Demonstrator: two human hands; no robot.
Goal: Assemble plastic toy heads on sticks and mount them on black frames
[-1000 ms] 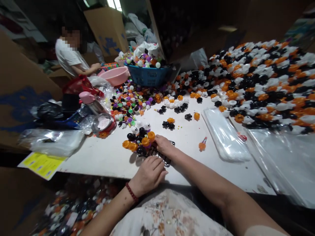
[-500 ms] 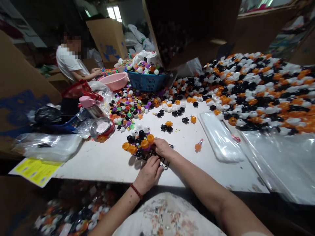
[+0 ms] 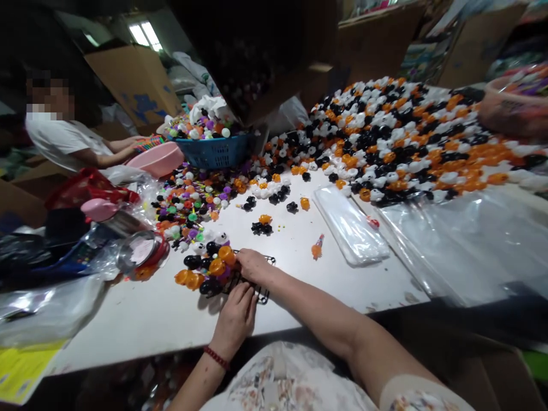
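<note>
Your L hand pinches the near edge of the openwork blk plastic frame; your R hand is bent over its far side, grip partly hidden, can't tell if closed. Glossy, rounded orange, blk & white toys cluster at 10 o'clock of your hands. Slick, clear flat bags at 2, slatted blue basket near 11.

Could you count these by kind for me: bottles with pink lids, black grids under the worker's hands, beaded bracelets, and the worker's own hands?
Pink-lidded bottle: 1
Black grid: 1
Beaded bracelet: 1
Hands, left and right: 2
Total: 5
</note>
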